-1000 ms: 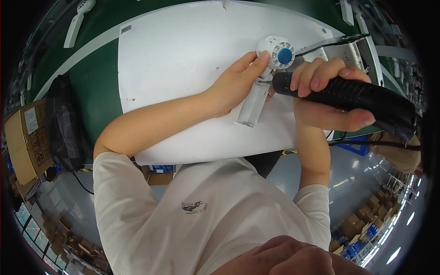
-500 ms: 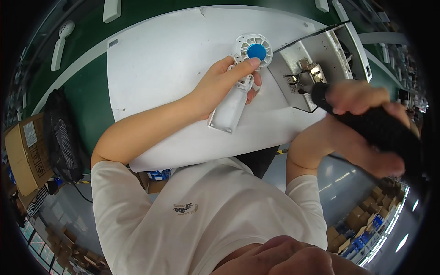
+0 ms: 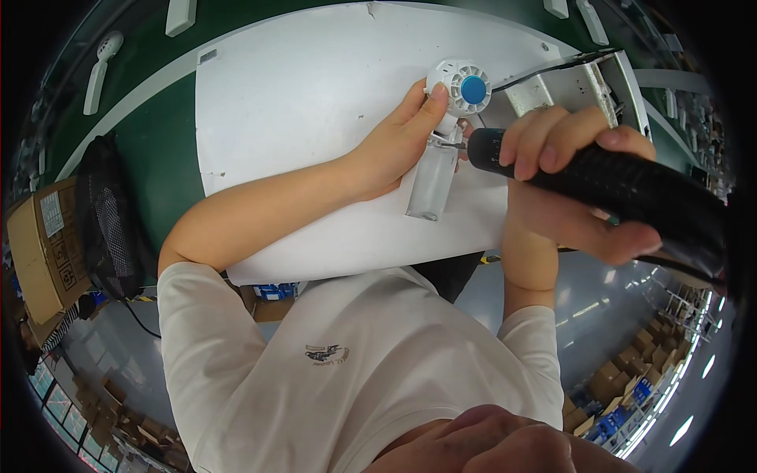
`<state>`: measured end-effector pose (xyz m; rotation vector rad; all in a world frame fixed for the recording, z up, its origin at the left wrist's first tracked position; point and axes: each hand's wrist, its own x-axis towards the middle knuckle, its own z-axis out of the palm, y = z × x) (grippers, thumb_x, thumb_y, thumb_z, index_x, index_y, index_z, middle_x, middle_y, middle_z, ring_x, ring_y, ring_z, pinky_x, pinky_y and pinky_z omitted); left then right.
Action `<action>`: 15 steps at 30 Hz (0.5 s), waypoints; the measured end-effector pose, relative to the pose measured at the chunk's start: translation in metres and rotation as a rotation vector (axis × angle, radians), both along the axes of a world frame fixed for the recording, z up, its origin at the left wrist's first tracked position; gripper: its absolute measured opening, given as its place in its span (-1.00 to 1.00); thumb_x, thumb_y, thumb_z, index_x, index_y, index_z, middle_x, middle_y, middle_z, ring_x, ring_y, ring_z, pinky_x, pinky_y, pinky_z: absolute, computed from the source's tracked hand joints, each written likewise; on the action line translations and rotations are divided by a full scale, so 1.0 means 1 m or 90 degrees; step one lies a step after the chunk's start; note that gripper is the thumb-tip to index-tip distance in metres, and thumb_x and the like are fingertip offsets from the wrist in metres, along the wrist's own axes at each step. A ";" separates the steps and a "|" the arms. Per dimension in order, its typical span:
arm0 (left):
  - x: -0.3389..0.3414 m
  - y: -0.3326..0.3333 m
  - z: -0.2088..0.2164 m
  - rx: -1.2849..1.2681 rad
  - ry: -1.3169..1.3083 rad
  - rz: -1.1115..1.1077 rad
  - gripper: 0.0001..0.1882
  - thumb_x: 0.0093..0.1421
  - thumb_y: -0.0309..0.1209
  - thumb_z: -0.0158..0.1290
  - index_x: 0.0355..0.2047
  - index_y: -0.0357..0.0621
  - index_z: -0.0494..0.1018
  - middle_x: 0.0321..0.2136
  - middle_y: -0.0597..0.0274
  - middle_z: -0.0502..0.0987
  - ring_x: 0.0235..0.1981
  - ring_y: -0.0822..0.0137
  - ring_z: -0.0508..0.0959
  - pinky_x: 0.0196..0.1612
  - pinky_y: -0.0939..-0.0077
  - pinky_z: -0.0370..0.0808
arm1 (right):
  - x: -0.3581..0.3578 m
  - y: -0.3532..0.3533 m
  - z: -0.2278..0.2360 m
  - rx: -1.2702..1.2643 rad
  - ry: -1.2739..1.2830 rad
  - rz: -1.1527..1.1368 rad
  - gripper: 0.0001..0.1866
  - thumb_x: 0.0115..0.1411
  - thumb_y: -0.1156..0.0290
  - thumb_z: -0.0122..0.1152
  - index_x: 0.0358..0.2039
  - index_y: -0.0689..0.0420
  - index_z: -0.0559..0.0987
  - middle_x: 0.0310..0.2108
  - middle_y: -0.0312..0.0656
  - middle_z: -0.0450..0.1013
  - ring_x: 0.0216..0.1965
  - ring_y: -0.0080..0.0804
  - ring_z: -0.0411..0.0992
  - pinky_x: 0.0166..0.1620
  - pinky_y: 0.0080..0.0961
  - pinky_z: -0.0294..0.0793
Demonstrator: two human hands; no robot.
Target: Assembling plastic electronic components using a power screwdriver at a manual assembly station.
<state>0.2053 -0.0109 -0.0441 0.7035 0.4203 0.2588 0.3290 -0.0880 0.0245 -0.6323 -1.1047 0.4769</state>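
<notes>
My left hand (image 3: 398,142) is closed round the neck of a white handheld fan (image 3: 457,85), its thumb lying against the fan's round head. A blue disc (image 3: 473,90) sits in the middle of that slatted head. Below my fingers the hollow white handle (image 3: 431,183) points toward me. In my right hand (image 3: 544,140) is a thick black electric screwdriver (image 3: 623,177), held almost level. Its thin bit reaches left to the top of the handle, just under the neck. Whether the bit sits in a screw is too small to tell.
A metal-sided box (image 3: 530,94) stands at the right edge of the white board (image 3: 292,118), partly behind my right hand. Another white fan part (image 3: 101,71) lies on the green surface at far left. A black mesh bag (image 3: 114,221) and a cardboard box (image 3: 51,236) are at left.
The screwdriver has moved left from the metal box to the fan handle. My left hand has shifted the fan slightly right and turned it, so the blue disc now faces more to the right.
</notes>
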 end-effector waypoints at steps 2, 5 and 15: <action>-0.001 0.001 -0.002 -0.002 -0.003 0.010 -0.52 0.40 0.02 -0.27 0.15 -0.01 0.13 -0.20 0.24 0.44 -0.26 0.43 0.46 -0.21 0.52 0.47 | 0.000 0.009 -0.009 -0.003 -0.001 0.018 -0.25 0.18 -0.45 -0.31 -0.14 0.05 0.38 -0.65 -0.23 0.27 -0.74 -0.48 0.21 -0.69 -0.48 0.30; -0.001 0.004 -0.012 -0.003 -0.017 -0.006 -0.51 0.40 0.02 -0.28 0.16 -0.01 0.12 -0.19 0.23 0.43 -0.26 0.44 0.46 -0.21 0.52 0.47 | 0.002 0.020 -0.026 0.023 0.000 0.058 -0.24 0.17 -0.46 -0.29 -0.14 0.05 0.36 -0.64 -0.24 0.27 -0.74 -0.49 0.21 -0.69 -0.52 0.30; -0.003 0.002 -0.013 0.032 0.004 -0.007 -0.46 0.40 0.00 -0.26 0.23 -0.05 0.07 -0.15 0.16 0.41 -0.29 0.42 0.46 -0.22 0.53 0.48 | -0.003 0.033 -0.036 0.054 -0.033 0.157 -0.23 0.16 -0.47 -0.29 -0.14 0.06 0.30 -0.64 -0.24 0.27 -0.74 -0.50 0.20 -0.69 -0.55 0.29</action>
